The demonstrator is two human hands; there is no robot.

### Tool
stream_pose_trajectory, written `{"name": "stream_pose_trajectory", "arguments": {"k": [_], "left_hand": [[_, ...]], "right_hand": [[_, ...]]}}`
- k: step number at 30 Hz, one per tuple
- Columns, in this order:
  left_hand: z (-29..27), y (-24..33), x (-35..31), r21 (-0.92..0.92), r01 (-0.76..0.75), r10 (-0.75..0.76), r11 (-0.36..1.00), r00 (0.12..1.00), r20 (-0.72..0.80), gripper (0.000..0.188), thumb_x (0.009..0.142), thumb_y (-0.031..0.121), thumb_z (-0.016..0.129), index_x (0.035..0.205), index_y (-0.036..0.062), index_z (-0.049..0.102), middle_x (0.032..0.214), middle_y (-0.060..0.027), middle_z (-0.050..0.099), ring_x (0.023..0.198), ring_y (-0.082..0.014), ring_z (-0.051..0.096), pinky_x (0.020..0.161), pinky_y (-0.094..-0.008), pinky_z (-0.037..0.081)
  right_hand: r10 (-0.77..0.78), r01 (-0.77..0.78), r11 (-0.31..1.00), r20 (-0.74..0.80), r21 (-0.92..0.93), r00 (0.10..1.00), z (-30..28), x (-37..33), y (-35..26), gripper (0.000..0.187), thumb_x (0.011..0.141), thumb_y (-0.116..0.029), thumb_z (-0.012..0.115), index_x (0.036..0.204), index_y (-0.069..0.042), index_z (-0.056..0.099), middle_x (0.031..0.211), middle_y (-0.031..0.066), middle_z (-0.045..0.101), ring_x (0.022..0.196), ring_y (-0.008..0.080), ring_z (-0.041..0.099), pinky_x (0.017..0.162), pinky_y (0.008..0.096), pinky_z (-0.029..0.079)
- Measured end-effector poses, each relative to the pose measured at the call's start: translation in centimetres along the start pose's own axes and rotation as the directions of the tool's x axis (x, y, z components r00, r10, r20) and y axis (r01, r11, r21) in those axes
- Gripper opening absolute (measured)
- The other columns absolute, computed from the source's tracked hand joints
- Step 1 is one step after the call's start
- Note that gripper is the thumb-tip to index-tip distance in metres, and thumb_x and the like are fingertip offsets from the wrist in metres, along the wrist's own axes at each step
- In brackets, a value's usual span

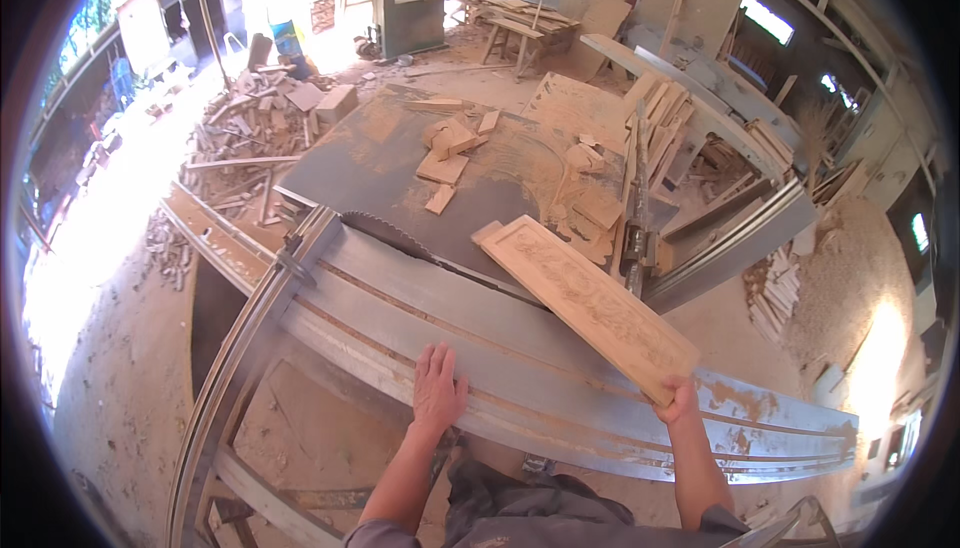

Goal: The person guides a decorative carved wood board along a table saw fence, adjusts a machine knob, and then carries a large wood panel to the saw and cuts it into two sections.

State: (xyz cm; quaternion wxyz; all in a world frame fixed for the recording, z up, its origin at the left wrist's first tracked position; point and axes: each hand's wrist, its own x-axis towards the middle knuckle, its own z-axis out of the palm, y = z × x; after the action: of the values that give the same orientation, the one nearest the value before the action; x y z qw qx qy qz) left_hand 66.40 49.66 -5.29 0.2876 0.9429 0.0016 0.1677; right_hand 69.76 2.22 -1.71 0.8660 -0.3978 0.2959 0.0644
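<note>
My right hand [680, 401] grips the near right end of a carved wooden panel [595, 310]. The panel is long and pale, with a raised scroll pattern on its upper face. It slants across the metal sliding table [400, 298] of a panel saw, and its far end reaches over the dark saw top [345, 173]. On the front part of the sliding table, my left hand [438, 388] rests with its fingers stretched out, holding nothing. The toothed saw blade [385, 232] stands up from the slot, left of the panel's far end.
A long metal crosscut fence [225, 358] runs down the left side. Wood offcuts [447, 143] and sawdust lie on the saw top. Beyond are a scrap pile [255, 113] at far left, a rip fence [632, 238], stacked strips [660, 118] and a wooden bench [525, 33].
</note>
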Motion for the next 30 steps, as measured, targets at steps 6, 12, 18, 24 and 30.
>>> {"name": "stream_pose_trajectory", "arguments": {"k": [6,12,18,24,30], "left_hand": [[1.2,-2.9,-3.8,0.014,-0.074,0.071,0.997,0.983,0.167,0.053,0.088,0.028,0.066,0.132,0.0002,0.055,0.150,-0.0207,0.042,0.143,-0.0423,0.032,0.119,-0.0548,0.025],[1.5,-1.0,-1.9,-0.049,-0.099,0.107,0.994,0.972,0.211,0.053,0.090,0.032,0.064,0.132,0.0007,0.056,0.152,-0.0198,0.041,0.145,-0.0414,0.031,0.120,-0.0560,0.023],[0.1,-2.4,-1.6,0.006,-0.045,0.042,0.999,0.973,0.226,0.054,0.089,0.030,0.064,0.132,-0.0009,0.055,0.154,-0.0198,0.039,0.146,-0.0426,0.029,0.121,-0.0564,0.021],[0.7,-2.0,-2.0,0.010,-0.064,0.060,0.998,0.975,0.215,0.051,0.089,0.027,0.064,0.130,-0.0027,0.055,0.155,-0.0209,0.038,0.146,-0.0446,0.028,0.121,-0.0572,0.019],[1.3,-0.6,-2.6,0.058,-0.081,0.064,0.995,0.964,0.257,0.048,0.089,0.027,0.063,0.128,-0.0024,0.057,0.153,-0.0218,0.040,0.147,-0.0443,0.028,0.122,-0.0566,0.018]], "right_hand": [[-0.036,0.028,0.969,-0.025,-0.244,0.999,15.8,9.6,1.5,0.067,0.077,-0.005,0.056,0.143,-0.005,0.043,0.138,0.0194,0.052,0.120,0.0428,0.058,0.089,0.0590,0.055],[-0.210,0.253,0.954,0.239,-0.164,0.948,42.5,21.5,5.9,0.067,0.070,0.009,0.063,0.134,-0.001,0.048,0.124,0.0169,0.057,0.118,0.0389,0.057,0.090,0.0604,0.054],[-0.122,0.134,0.986,0.123,-0.094,0.985,43.9,12.8,11.5,0.054,0.070,0.005,0.065,0.123,-0.003,0.056,0.116,0.0151,0.061,0.103,0.0330,0.061,0.082,0.0541,0.055],[0.030,-0.035,0.995,-0.054,-0.098,0.998,25.0,12.3,9.3,0.053,0.071,0.004,0.069,0.123,0.004,0.055,0.113,0.0154,0.064,0.104,0.0336,0.064,0.090,0.0506,0.055],[-0.080,0.057,0.954,-0.066,-0.294,0.995,8.1,8.0,4.9,0.050,0.075,0.008,0.067,0.124,0.005,0.057,0.114,0.0174,0.067,0.107,0.0327,0.066,0.089,0.0498,0.058]]}}
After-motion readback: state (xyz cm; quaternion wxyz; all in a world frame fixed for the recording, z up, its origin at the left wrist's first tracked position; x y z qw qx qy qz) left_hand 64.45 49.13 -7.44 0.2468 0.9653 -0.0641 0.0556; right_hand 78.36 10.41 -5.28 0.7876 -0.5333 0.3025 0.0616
